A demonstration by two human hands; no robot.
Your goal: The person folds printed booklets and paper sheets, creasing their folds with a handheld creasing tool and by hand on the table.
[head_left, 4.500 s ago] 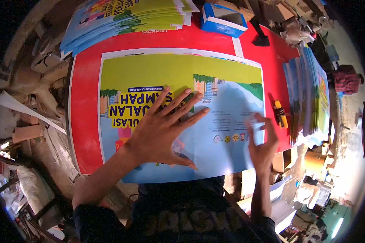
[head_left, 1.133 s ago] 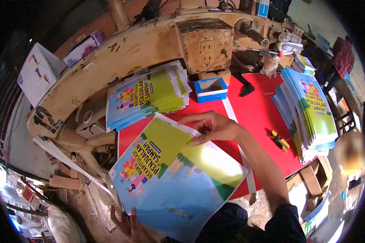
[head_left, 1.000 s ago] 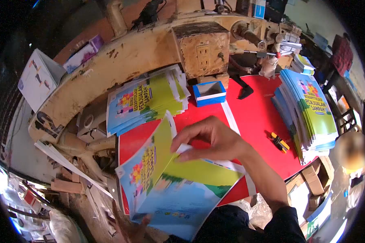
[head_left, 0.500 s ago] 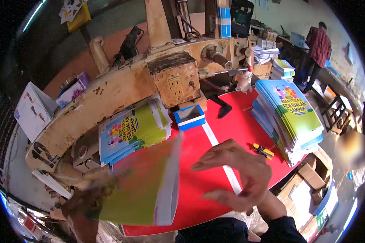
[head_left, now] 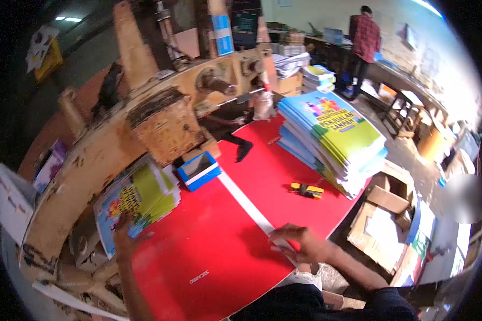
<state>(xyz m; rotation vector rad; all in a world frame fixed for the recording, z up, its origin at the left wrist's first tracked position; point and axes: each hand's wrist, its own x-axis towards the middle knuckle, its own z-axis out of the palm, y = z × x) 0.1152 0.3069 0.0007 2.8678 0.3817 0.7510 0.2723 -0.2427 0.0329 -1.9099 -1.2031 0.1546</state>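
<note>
My left hand (head_left: 124,227), dark and blurred, is at the front of the left pile of booklets (head_left: 150,192), which have blue and green covers. Its fingers are too smeared to show whether they grip one. My right hand (head_left: 302,243) hovers at the near end of the white strip on the red board (head_left: 198,241). Its fingers are loosely bent and a little apart, with nothing visible in them. To the right stands a tall stack of the same booklets (head_left: 343,128). Between that stack and the strip lies a yellow and black cutter-like tool (head_left: 307,190).
A worn beige machine (head_left: 166,125) spans the far side of the board. Against its base sits a small blue box (head_left: 199,172). Cardboard boxes (head_left: 380,214) stand on the right below the board. Farther back, a person in a checked shirt (head_left: 364,40) stands by a bench.
The booklet held in my left hand has left the front of the board, and that hand is now at the left pile. My right hand's fingers have drawn closer together. The view has turned right.
</note>
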